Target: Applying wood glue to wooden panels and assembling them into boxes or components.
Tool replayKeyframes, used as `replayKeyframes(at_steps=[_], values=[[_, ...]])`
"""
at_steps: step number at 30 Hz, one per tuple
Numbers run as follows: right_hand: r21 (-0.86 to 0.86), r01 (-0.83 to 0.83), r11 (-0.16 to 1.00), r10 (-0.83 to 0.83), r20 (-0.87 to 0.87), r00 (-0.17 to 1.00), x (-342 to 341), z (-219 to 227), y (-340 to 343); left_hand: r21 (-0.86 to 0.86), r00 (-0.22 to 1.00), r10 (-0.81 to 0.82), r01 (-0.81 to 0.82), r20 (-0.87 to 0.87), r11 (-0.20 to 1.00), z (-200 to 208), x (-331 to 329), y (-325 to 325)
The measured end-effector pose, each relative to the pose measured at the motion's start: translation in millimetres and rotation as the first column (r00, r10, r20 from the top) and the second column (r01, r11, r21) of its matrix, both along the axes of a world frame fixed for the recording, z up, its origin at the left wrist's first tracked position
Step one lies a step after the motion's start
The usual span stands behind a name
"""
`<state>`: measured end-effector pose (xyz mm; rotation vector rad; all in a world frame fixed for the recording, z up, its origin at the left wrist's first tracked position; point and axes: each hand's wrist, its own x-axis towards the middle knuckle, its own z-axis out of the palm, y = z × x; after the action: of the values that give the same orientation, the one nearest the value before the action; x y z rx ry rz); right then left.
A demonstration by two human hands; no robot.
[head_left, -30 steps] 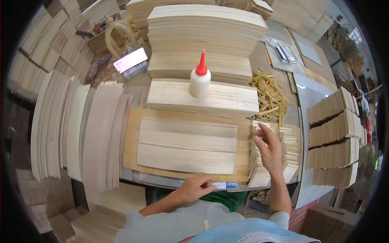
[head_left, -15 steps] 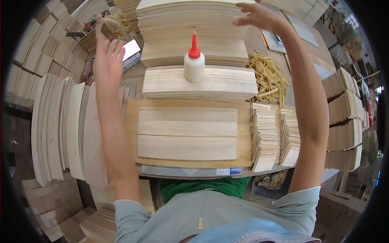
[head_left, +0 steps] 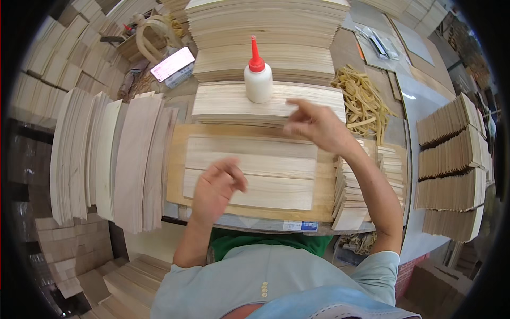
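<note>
My left hand [head_left: 217, 187] hovers over the left part of a pale wooden panel [head_left: 276, 183], fingers loosely bent and apart, holding nothing. A lengthwise seam crosses that panel, which lies flat on a yellowish work board [head_left: 323, 210]. Farther right, my right hand [head_left: 317, 127] is open and empty above the panel's far edge, its fingers pointing left. Just beyond it stands a white squeeze bottle [head_left: 258, 82] with a red cap and pointed nozzle. The bottle rests upright on a low stack of thin boards [head_left: 220, 103].
Short wooden slats [head_left: 348, 194] lie in two rows at the right. Behind them is a heap of yellowish bands [head_left: 366, 103]. A tall board stack [head_left: 265, 40] rises at the back. Upright boards [head_left: 139, 159] line the left, near a lit phone [head_left: 172, 64]. More stacked pieces [head_left: 451, 159] stand far right.
Both hands have come down and inward from the far left and far right to over the panel. The bottle stays on its stack; the whole view has shifted slightly.
</note>
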<state>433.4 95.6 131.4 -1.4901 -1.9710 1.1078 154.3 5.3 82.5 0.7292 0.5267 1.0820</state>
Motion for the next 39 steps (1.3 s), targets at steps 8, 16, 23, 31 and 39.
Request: replayKeyframes(at_steps=[8, 16, 23, 31, 39], values=[[0.197, 0.189, 0.962, -0.147, -0.213, 0.966, -26, -43, 64, -0.2, 0.926, -0.092, 0.018, -0.367, 0.98, -21, 12, -54], [0.088, 0.147, 0.985, -0.121, -0.245, 0.962, -52, -25, 70, -0.195, 0.939, -0.152, 0.094, -0.308, 0.976, -32, -6, -48], [0.05, 0.148, 0.988, -0.133, -0.229, 0.964, -63, -14, 71, -0.21, 0.946, -0.188, 0.134, -0.265, 0.969, -37, -11, -39], [0.004, 0.18, 0.984, -0.173, -0.264, 0.949, -71, -28, 70, -0.119, 0.923, -0.135, 0.099, -0.36, 0.988, -34, -18, -58], [0.101, 0.291, 0.951, -0.2, -0.515, 0.834, -35, 7, 13, 0.115, 0.726, -0.068, 0.199, -0.685, 0.973, -26, 3, -61]])
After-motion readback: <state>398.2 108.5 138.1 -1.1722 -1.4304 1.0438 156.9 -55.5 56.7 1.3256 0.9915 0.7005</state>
